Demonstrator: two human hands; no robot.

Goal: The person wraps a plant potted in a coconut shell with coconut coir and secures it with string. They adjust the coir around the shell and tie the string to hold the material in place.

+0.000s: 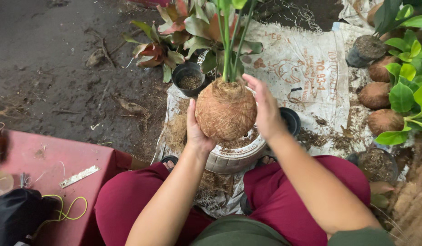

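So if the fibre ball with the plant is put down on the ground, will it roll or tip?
Probably tips: the fibre ball is round and tall stems rise from its top. The rough husk likely grips well. Both the left hand and right hand cup it, so perhaps heavy.

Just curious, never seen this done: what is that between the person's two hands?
In the head view, a round ball wrapped in brown coconut fibre, with green plant stems rising from its top, sits between the left hand and the right hand; both hands touch it.

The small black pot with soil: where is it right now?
In the head view the small black pot sits on the white sack, up-left of the fibre-wrapped root ball, beside the red-leaved plant.
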